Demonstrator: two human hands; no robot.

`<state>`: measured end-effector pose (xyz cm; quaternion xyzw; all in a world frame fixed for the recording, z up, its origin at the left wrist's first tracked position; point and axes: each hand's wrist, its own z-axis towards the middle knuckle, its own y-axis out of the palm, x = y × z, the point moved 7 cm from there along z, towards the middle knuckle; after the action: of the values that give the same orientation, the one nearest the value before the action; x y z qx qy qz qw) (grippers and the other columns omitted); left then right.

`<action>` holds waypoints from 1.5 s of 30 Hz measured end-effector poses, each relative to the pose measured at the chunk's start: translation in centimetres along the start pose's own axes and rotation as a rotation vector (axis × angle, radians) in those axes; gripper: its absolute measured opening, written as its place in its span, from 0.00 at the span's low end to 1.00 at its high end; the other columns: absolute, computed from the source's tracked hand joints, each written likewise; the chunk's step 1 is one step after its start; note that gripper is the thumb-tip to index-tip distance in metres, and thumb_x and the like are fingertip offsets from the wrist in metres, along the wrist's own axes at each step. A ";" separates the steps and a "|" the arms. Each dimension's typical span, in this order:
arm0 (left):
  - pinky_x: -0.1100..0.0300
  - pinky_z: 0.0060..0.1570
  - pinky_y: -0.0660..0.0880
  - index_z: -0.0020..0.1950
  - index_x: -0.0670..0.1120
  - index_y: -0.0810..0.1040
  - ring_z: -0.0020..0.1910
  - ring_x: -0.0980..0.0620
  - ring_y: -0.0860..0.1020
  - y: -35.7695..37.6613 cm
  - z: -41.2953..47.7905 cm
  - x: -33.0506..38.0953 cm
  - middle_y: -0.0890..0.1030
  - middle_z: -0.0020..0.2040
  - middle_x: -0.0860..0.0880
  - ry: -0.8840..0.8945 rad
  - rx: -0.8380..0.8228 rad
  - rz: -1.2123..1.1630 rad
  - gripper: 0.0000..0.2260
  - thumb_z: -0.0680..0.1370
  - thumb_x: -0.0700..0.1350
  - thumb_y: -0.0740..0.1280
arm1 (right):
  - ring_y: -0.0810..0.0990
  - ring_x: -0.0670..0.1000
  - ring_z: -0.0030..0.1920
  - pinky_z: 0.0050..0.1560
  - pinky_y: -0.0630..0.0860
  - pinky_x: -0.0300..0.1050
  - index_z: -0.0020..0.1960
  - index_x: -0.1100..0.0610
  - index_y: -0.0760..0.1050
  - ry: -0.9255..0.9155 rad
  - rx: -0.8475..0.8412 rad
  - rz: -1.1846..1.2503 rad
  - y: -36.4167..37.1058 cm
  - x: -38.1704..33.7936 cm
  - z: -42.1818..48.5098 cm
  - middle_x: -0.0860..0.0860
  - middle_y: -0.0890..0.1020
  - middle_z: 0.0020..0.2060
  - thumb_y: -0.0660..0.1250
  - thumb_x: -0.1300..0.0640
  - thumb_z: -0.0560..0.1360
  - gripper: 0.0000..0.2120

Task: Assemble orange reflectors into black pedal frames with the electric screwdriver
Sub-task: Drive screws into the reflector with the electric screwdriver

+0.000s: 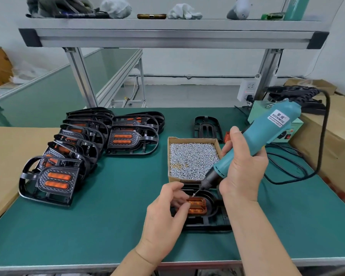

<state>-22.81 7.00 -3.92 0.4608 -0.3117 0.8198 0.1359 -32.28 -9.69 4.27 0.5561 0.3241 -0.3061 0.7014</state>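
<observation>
Sitting in its black frame (214,221) at the bench's (118,216) six o'clock, the orange reflector (197,207) lies under a screw (193,195) on the screwdriver (263,136) clamped in the right hand (245,166). The left hand (167,212) curls beside it, grip unclear. Slanted so, the screw could skid. One bare frame (207,126) at twelve, some ten finished pedals (56,180) at ten.
</observation>
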 end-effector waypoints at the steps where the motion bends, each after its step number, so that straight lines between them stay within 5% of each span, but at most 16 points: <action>1: 0.68 0.49 0.74 0.56 0.57 0.73 0.46 0.55 0.80 -0.1 0.1 0.0 0.82 0.46 0.59 -0.005 0.008 0.002 0.21 0.72 0.37 0.74 | 0.72 0.47 0.27 0.32 0.71 0.40 0.42 0.55 0.72 -0.004 -0.004 -0.007 -0.1 -0.1 0.0 0.49 0.74 0.26 0.74 0.57 0.73 0.11; 7: 0.61 0.63 0.69 0.58 0.50 0.80 0.61 0.55 0.73 1.0 0.6 1.5 0.76 0.57 0.57 0.189 -0.129 0.200 0.21 0.68 0.56 0.73 | 0.71 0.48 0.28 0.31 0.71 0.41 0.42 0.56 0.72 -0.073 -0.066 -0.087 -0.3 -0.8 0.1 0.51 0.73 0.27 0.74 0.58 0.72 0.10; 12: 0.59 0.63 0.65 0.55 0.53 0.83 0.60 0.60 0.70 2.1 0.4 0.9 0.75 0.57 0.59 0.172 -0.249 0.286 0.21 0.68 0.63 0.69 | 0.71 0.49 0.27 0.30 0.69 0.41 0.39 0.55 0.72 -0.103 -0.092 -0.133 -0.3 -0.8 -0.3 0.49 0.73 0.26 0.74 0.58 0.72 0.10; 45: 0.52 0.60 0.71 0.54 0.59 0.84 0.58 0.54 0.73 2.4 0.3 0.5 0.76 0.54 0.59 0.185 -0.281 0.260 0.14 0.72 0.63 0.71 | 0.71 0.49 0.29 0.31 0.71 0.42 0.37 0.54 0.73 -0.122 -0.185 -0.209 -0.4 0.6 -1.0 0.49 0.74 0.27 0.74 0.54 0.71 0.11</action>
<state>-24.12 4.91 -4.33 0.3159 -0.4660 0.8177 0.1203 -32.33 -8.84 3.40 0.4329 0.3639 -0.3793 0.7324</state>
